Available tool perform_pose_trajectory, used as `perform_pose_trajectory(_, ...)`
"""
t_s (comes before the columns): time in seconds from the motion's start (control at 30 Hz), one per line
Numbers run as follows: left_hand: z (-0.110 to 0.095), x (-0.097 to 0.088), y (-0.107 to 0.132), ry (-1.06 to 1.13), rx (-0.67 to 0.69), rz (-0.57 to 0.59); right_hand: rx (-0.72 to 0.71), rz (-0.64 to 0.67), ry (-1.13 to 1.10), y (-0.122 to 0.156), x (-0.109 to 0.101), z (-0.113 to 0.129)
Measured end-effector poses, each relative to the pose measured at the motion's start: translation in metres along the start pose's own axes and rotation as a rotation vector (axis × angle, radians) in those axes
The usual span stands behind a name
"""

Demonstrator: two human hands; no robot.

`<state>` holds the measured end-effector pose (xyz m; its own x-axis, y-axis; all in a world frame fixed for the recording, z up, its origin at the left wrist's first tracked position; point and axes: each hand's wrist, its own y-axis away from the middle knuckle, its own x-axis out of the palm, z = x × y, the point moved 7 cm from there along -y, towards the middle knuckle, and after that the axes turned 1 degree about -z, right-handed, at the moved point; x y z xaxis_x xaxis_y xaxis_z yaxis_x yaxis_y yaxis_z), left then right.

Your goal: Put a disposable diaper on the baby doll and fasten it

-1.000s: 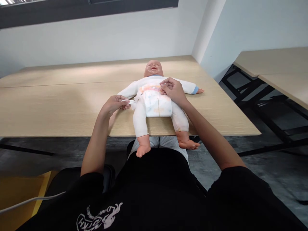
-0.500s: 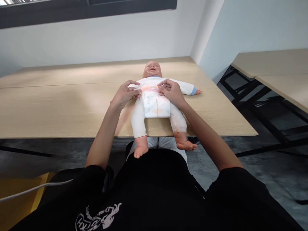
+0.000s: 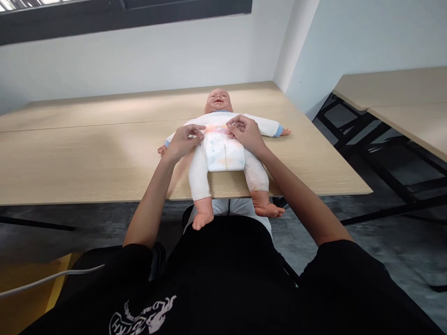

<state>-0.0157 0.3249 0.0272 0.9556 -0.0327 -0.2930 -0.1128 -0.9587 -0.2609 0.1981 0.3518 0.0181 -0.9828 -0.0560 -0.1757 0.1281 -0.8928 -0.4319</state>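
Underneath the doll (image 3: pixel 223 151), pale tabletop (image 3: pixel 87 163) (white walls (image 3: pixel 157 56) beyond).

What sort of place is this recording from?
Probably a care-training room: a plastic baby manikin in a white suit and diaper lies on a long pale wooden table, with a matching table beside it.

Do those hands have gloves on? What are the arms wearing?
No gloves! The left hand and right hand are bare, and so are the arms below the short sleeves of a black T-shirt. The T-shirt has a white printed picture with lettering on its front. A thin white cable runs in from the lower left, near the left sleeve.
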Motion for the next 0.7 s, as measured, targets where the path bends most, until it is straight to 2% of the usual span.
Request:
perform_pose_trajectory(0.1, 0.008, -0.006, -0.003, 0.005, 0.009, -0.090, 0.001, 0.001, 0.003, 0.001, 0.000, 0.001)
perform_pose_trajectory(0.23, 0.012, -0.011, 0.001, 0.067, 0.008, -0.097, 0.000, -0.001, -0.010, 0.001, 0.000, 0.003)
perform_pose_trajectory(0.4, 0.026, -0.023, 0.010, 0.291, -0.219, -0.220, 0.008, 0.005, -0.017, 0.001, 0.001, 0.001)
perform_pose_trajectory(0.47, 0.028, -0.025, 0.013, 0.376, -0.252, -0.242, 0.007, 0.003, -0.020, 0.002, 0.001, 0.001)
perform_pose_trajectory(0.57, 0.027, -0.027, 0.016, 0.403, -0.227, -0.257, 0.003, -0.008, -0.019, 0.003, 0.001, 0.002)
perform_pose_trajectory(0.7, 0.027, -0.031, 0.018, 0.307, -0.172, -0.321, -0.005, -0.009, -0.016, 0.003, 0.001, 0.004)
